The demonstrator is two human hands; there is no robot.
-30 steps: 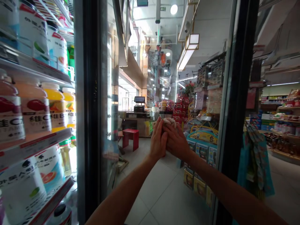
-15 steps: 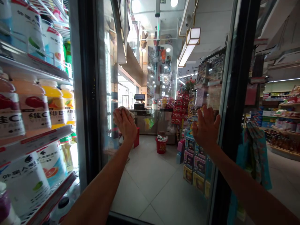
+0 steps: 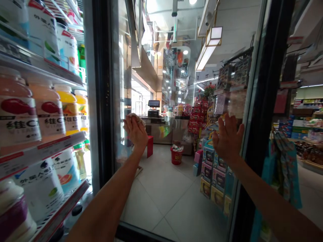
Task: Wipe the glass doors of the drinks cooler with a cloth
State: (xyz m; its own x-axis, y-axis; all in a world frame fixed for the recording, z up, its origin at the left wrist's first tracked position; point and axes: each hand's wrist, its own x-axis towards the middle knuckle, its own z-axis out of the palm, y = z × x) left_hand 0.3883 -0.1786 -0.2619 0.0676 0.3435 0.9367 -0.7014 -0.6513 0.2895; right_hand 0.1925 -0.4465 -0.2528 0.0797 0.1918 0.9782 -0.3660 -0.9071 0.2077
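A glass door [image 3: 161, 188] in a black frame stands before me, with the shop showing through it. Near its left side, my left hand [image 3: 136, 132] presses a crumpled pale cloth [image 3: 137, 118] against the pane, fingers over it. The cloth is mostly hidden under the fingers. On the right side of the same pane my right hand [image 3: 228, 137] rests with fingers spread, holding nothing, close to the black door frame [image 3: 264, 111].
Left of the door, lit cooler shelves [image 3: 42, 148] carry several drink bottles [image 3: 51, 111]. Beyond the glass are a red bucket [image 3: 176, 157], stacked boxed goods [image 3: 212, 171] and a counter with a screen [image 3: 153, 104]. Bags [image 3: 286, 164] hang at the right.
The view has turned slightly left, so the door and shelves sit further right. My left hand has shifted a little leftward on the glass with the cloth; the right hand stays in place.
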